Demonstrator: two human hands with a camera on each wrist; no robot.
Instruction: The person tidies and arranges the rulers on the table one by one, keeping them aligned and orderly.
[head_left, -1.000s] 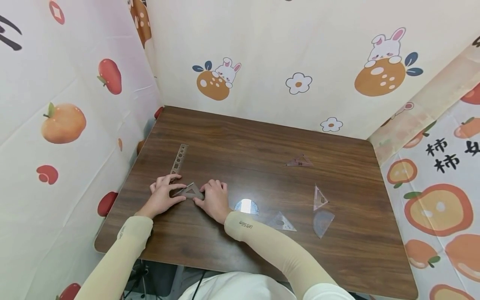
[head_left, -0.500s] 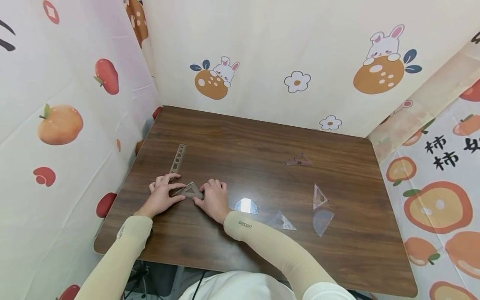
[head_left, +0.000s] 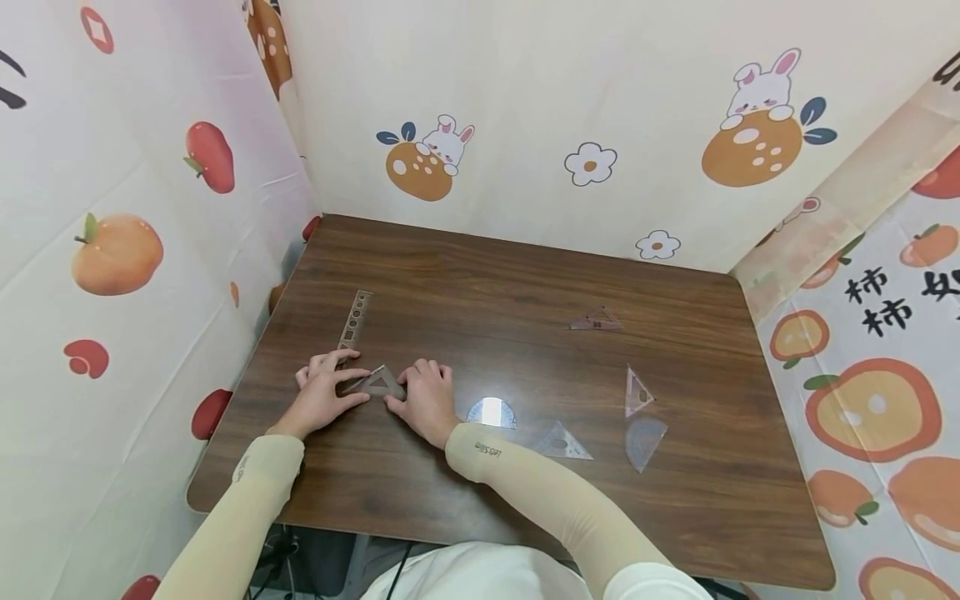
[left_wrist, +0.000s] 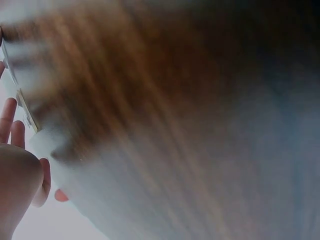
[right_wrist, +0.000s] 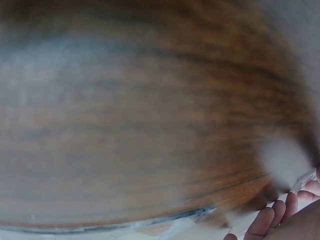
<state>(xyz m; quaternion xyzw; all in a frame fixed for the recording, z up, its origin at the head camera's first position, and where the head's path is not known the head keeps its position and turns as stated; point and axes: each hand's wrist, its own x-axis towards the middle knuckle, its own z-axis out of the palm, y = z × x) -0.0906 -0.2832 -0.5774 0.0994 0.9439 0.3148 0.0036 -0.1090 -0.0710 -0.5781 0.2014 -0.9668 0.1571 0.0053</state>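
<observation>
A grey see-through set square (head_left: pixel 381 382) lies on the wooden table between both hands. My left hand (head_left: pixel 322 393) holds its left corner between thumb and index finger, while the other fingers reach up beside the lower end of a straight ruler (head_left: pixel 354 319) with cut-out shapes. On the opposite side, my right hand (head_left: pixel 429 400) holds the right corner with its thumb and fingers. Both wrist views are mostly blurred tabletop; the left hand (left_wrist: pixel 20 172) shows at the left edge of one, and the right hand (right_wrist: pixel 287 217) at the lower right of the other.
Right of the hands lie a blue protractor (head_left: pixel 492 413) and a clear set square (head_left: pixel 567 444), close to the right forearm. Farther right are a pinkish set square (head_left: pixel 637 393) and a bluish rounded piece (head_left: pixel 645 443). A purple set square (head_left: pixel 597 320) lies farther back.
The head view has shifted slightly. Both hands and the set square stay in the same place on the table.
</observation>
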